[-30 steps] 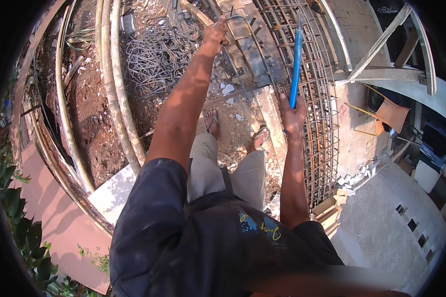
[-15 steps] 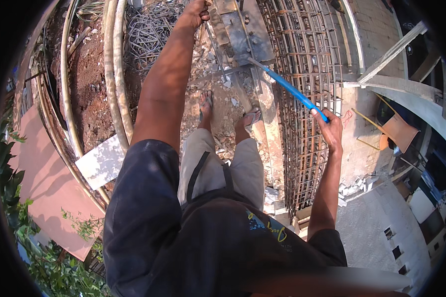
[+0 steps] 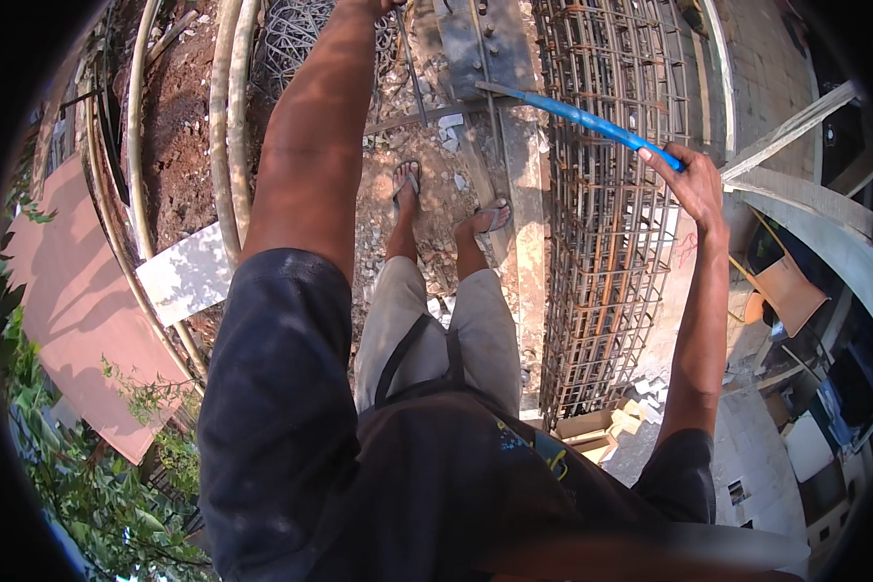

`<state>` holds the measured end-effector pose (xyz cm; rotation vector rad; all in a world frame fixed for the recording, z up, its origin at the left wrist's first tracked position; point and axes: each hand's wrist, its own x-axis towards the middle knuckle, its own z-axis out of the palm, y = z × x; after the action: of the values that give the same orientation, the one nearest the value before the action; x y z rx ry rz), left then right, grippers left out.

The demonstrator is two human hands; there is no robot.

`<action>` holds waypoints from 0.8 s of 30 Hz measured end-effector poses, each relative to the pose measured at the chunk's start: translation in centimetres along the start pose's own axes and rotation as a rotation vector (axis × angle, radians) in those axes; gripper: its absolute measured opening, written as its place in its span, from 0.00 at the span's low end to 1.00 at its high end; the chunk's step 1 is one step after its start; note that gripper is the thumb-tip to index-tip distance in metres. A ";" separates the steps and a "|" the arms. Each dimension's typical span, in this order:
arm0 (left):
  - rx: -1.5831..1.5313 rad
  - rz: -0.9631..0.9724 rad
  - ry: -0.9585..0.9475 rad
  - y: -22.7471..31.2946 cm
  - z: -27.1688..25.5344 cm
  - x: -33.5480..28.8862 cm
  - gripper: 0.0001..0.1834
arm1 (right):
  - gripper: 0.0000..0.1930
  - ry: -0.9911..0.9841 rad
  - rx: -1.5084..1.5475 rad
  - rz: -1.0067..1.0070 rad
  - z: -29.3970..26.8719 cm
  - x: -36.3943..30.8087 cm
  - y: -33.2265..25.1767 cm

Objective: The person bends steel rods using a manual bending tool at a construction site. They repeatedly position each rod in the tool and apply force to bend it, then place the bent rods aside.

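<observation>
My right hand [image 3: 694,186] is closed round the end of a long bar-bending lever with a blue handle [image 3: 592,121]. The lever's bare metal tip meets a dark steel plate [image 3: 464,60] studded with short pegs. Alongside these pegs runs a thin steel bar [image 3: 491,73]. At the top edge my left hand [image 3: 386,5] is mostly cut off; its fingers look closed on a steel rod [image 3: 410,63] that points down toward my feet. My left arm is stretched far forward, while the right one is bent out to the side.
A long rebar cage [image 3: 606,233] lies just right of my legs. Tangled wire or thin bars [image 3: 296,39] lie ahead on the left, beside curved-looking poles [image 3: 225,126]. My sandalled feet stand on rubble [image 3: 436,213]. A brown chair [image 3: 786,291] is at the far right.
My right hand has swung the blue-handled lever outward to the right and farther away, so it lies flatter across the cage. The view has tipped, sliding the plate and left hand toward the top edge.
</observation>
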<state>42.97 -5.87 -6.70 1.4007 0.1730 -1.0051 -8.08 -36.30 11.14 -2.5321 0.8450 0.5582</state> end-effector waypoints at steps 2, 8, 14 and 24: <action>0.007 0.024 0.015 0.0 0.3 -0.3 0.22 | 0.38 0.007 0.029 -0.017 0.4 0.4 0.6; -0.119 0.089 0.003 -0.8 -0.5 0.7 0.15 | 0.35 0.011 0.078 -0.011 3.3 -0.3 1.5; -0.108 0.022 -0.067 -1.2 -2.1 2.4 0.15 | 0.31 -0.013 0.181 0.048 5.0 -2.2 1.2; 0.127 0.017 -0.041 0.0 -0.4 -0.4 0.30 | 0.38 0.105 0.066 0.174 7.6 -2.6 3.0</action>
<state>42.88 -5.37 -6.58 1.4932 0.0677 -1.0440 -13.66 -33.52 5.29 -2.4607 1.1111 0.4452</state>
